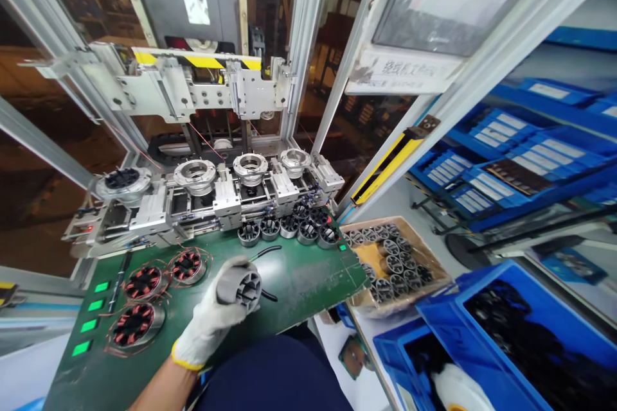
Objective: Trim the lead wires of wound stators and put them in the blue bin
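My left hand point(209, 318), in a white glove with a yellow cuff, is wrapped round a grey motor stator core point(240, 286) above the green table. Its slotted end faces up and toward me. Behind this hand lies a tool with dark curved handles point(266, 252), mostly hidden. At the lower right, my gloved right hand point(461, 388) reaches into a blue bin point(393, 343) of black parts; its fingers are hidden. Three stators wound with copper wire, one of them the nearest stator point(135, 326), rest at the left of the table.
A winding machine with several silver ring holders point(195, 174) stands behind the green table point(308, 282). Several bare stator cores point(307, 231) sit at its back edge. Right of the table are a carton point(354, 300) of cores and a larger blue bin point(463, 334) of black parts.
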Available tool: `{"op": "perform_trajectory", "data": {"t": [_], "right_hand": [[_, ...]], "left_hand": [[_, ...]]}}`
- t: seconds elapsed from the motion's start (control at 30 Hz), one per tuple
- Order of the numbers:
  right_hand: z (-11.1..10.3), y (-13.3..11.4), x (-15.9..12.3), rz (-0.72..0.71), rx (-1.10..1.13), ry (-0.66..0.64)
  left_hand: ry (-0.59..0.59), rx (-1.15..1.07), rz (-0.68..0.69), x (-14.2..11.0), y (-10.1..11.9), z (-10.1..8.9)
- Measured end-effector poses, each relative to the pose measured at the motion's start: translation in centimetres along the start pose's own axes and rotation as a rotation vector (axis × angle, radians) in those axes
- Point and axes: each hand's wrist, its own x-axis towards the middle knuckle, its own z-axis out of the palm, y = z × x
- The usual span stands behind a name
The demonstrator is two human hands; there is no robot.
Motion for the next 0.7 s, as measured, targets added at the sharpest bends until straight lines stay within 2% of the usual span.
{"op": "perform_trajectory", "data": {"t": [0.2,0.37,0.53,0.7], "right_hand": [[0.3,-2.0,0.5,-0.081,0.087,-0.050],[-0.3,-1.5,0.7,-0.052,0.085,-0.022],[-0.5,-1.0,1.2,-0.043,0.161,-0.141],[1.0,-1.2,1.6,0.043,0.098,-0.065]], "left_hand": [[-0.003,-0.008,-0.046,-0.1,-0.5,-0.1],[0.027,0.003,-0.054,-0.1,-0.9,-0.1],[0.021,0.009,-0.058,-0.2,-0.9,0.1],[0.058,0.026,-0.076,-0.4,-0.8,0.4]]}}
